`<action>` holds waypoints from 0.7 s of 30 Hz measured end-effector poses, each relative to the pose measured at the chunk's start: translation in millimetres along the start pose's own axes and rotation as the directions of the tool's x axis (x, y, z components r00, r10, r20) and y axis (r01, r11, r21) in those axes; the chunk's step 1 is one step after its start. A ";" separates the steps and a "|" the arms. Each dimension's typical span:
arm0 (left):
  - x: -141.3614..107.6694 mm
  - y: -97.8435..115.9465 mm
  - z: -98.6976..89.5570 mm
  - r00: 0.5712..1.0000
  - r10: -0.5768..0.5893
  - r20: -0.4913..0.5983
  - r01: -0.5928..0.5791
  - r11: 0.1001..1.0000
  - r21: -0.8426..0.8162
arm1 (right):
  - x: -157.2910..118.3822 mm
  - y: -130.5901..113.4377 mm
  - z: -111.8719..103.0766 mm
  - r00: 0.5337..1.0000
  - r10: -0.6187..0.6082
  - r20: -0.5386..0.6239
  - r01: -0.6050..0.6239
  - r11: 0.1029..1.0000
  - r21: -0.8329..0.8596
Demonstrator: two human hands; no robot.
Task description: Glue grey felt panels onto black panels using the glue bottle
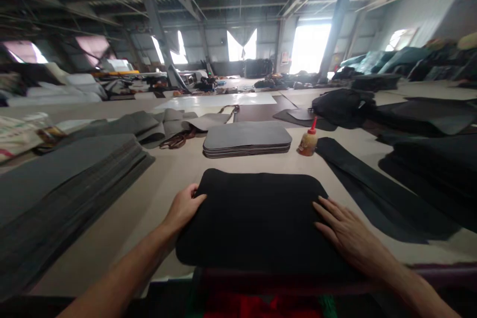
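Observation:
A black sheet with rounded corners (257, 218) lies flat at the table's near edge. My left hand (185, 207) grips its left edge, thumb on top and the other fingers at or below the rim. On the sheet's right side rests my right hand (339, 223), its fingers stretched out and slightly apart on the surface. Beyond the sheet sits a neat stack of grey rounded pieces (247, 138). Just right of that stack stands a glue bottle with a red nozzle (308, 141).
A tall pile of dark grey sheets (67, 184) covers the left side. Long black pieces (380, 189) and a black stack (439, 169) lie on the right. Grey scraps (141, 126) and brown cords (179, 139) are farther back on the pale table (164, 179).

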State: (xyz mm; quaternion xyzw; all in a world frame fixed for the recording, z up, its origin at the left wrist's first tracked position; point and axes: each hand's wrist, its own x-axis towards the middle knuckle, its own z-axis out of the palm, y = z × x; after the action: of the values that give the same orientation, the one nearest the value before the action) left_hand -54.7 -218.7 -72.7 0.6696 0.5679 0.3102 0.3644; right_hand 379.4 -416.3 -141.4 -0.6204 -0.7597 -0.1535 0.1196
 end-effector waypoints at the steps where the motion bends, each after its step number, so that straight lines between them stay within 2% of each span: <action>1: 1.7 0.0 0.8 1.000 0.009 -0.015 -0.009 0.999 0.053 | 9.3 4.7 -0.3 0.999 -0.024 0.024 0.024 1.000 0.004; 3: 2.7 2.7 3.9 0.999 0.035 -0.039 -0.029 0.990 0.142 | 28.0 15.6 0.5 0.999 -0.015 0.049 0.014 1.000 0.024; 6: 0.8 7.7 9.7 0.994 0.077 -0.077 -0.057 0.972 0.226 | 49.5 28.7 2.7 0.993 0.109 0.036 -0.111 0.992 0.059; 9: -3.7 8.9 13.8 0.988 0.108 -0.112 -0.075 0.961 0.266 | 60.9 30.4 -0.7 0.967 0.243 0.079 -0.253 0.955 0.158; 12: -9.4 6.5 14.2 0.986 0.120 -0.118 -0.084 0.957 0.277 | 69.3 28.6 -9.7 0.911 0.378 0.167 -0.412 0.863 0.293; 15: -13.9 4.9 12.8 0.987 0.119 -0.107 -0.084 0.955 0.284 | 80.6 33.3 -17.1 0.835 0.497 0.238 -0.550 0.767 0.330; 21: -13.6 4.1 12.6 0.984 0.116 -0.133 -0.061 0.932 0.356 | 106.9 43.6 -22.9 0.705 0.605 0.370 -0.710 0.592 0.382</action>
State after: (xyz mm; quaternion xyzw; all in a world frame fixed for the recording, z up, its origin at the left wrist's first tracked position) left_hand -44.3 -234.2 -76.1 0.7232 0.6094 0.2702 0.1804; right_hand 400.4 -320.2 -76.7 -0.8164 -0.4951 0.1668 0.2460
